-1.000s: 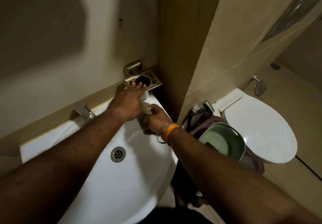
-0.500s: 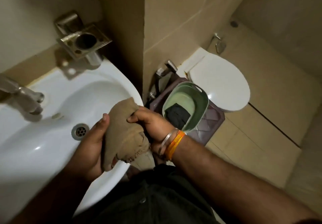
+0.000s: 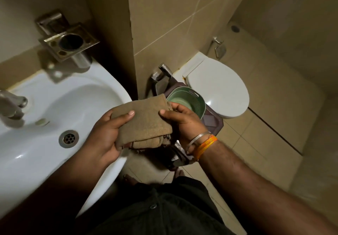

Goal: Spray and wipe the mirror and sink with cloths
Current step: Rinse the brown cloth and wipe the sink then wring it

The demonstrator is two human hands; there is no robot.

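Observation:
A folded brown cloth [image 3: 144, 123] is held flat between both hands, just past the right rim of the white sink [image 3: 45, 154]. My left hand [image 3: 105, 136] grips its left side, thumb on top. My right hand [image 3: 184, 123] grips the right side, with a metal bangle and orange band at the wrist. The sink's drain [image 3: 68, 139] lies left of the hands and the tap [image 3: 11, 104] stands at the far left. No mirror or spray bottle is in view.
A metal tumbler holder [image 3: 68, 42] is fixed to the wall above the sink. A green basin [image 3: 188, 103] sits on a dark stool [image 3: 212, 123] beside a wall tap [image 3: 161, 72]. A closed white toilet [image 3: 217, 86] stands on the right on a tiled floor.
The hands left the holder at the sink's back corner and came toward my body. The bunched cloth is now folded flat, held by both hands, and has shifted right off the sink.

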